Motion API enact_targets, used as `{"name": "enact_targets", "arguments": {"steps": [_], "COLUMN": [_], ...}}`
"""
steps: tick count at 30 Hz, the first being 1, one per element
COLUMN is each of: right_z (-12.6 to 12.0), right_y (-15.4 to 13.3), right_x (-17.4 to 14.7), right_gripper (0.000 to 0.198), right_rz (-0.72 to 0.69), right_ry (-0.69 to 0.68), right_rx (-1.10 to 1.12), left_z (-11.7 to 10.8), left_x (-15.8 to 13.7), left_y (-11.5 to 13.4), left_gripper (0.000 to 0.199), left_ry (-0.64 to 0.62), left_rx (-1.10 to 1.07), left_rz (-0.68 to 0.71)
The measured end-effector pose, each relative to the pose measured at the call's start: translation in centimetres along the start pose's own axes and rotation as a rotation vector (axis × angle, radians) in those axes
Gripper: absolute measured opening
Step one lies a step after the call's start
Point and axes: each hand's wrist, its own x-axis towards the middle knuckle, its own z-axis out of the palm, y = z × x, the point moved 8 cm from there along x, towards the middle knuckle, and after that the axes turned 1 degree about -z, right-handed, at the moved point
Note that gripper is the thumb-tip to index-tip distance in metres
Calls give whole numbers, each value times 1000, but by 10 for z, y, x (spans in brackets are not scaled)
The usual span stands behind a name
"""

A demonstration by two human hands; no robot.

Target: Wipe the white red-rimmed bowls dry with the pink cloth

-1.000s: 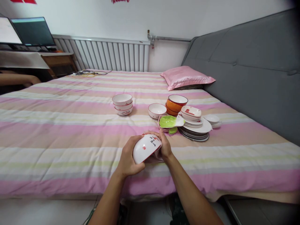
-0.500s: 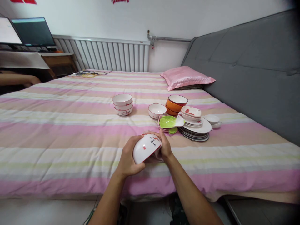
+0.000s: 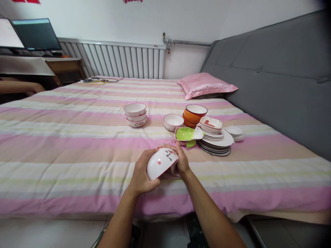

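Currently, a white ceramic bowl (image 3: 160, 164) with a red rim is held just below the centre of the frame, tipped over so that its outer wall, printed with red marks and dark lettering, faces up toward the camera. The left hand (image 3: 142, 170) is clamped on the bowl's left side, fingers over the top and thumb along the lower edge. The right hand (image 3: 182, 162) is closed about its right edge, its fingers partly hidden behind the bowl, and a pinkish cloth (image 3: 176, 171) shows between hand and bowl.

Beyond the hands, on the striped bedsheet (image 3: 77, 144), a stack of three patterned bowls (image 3: 136, 115) stands near the centre of the frame. Right of it sits a red-rimmed bowl (image 3: 173, 122), just beside the stacked orange bowls (image 3: 190, 117). Nearer the right hand lies a green-and-white leaf-shaped dish (image 3: 184, 133), its narrow end reaching a pile of plates (image 3: 227, 139) topped by rectangular dishes (image 3: 210, 124). Small white dishes (image 3: 234, 131) rest at the pile's right.

A pink satin pillow (image 3: 207, 84) lies in the upper right, against the grey headboard (image 3: 279, 58); a white radiator (image 3: 116, 60) spans the upper left, right of two monitors (image 3: 37, 34). Another person's limb (image 3: 20, 88) shows at the left edge.
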Motion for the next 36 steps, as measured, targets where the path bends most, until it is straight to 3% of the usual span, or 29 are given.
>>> {"name": "enact_targets", "arguments": {"steps": [36], "right_z": [-1], "right_y": [1], "right_x": [-1], "right_gripper": [57], "right_rz": [13], "right_ry": [27], "right_rx": [23], "left_z": [0], "left_x": [1], "left_y": [0], "left_gripper": [78], "left_ry": [0], "left_rx": [7], "left_rz": [-3]}}
